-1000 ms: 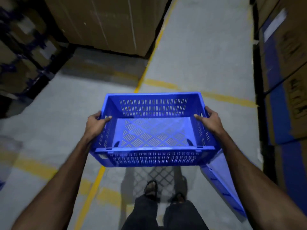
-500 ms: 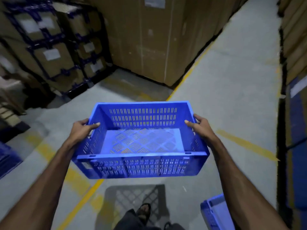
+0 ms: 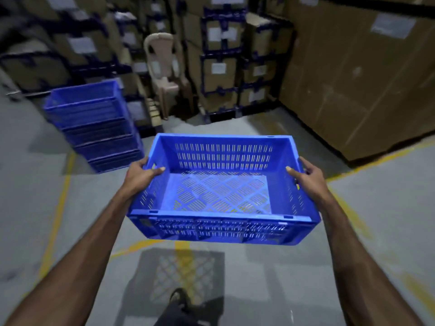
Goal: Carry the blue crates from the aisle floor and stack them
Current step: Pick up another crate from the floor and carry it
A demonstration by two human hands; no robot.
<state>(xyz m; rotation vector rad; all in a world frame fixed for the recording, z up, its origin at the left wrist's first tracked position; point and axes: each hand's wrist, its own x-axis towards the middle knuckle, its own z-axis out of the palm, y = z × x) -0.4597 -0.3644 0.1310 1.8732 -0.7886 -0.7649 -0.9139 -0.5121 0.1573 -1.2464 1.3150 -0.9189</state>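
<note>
I hold an empty blue slotted crate (image 3: 221, 229) level in front of me, above the floor. My left hand (image 3: 141, 176) grips its left side wall, thumb inside the rim. On the opposite wall my right hand (image 3: 308, 177) does the same. A stack of several nested blue crates (image 3: 94, 123) stands on the floor ahead and to the left, apart from the carried crate.
Shelves of labelled cardboard boxes (image 3: 219, 67) line the back, with stacked beige plastic chairs (image 3: 164, 71) in front of them. A tall cardboard wall (image 3: 360, 78) closes the right side. Yellow lines (image 3: 56, 208) cross the grey floor. My foot (image 3: 179, 297) shows below.
My view has swung left while I carry the crate: the crate stack and chairs have come into sight, and the second crate on the floor at lower right has left the frame.
</note>
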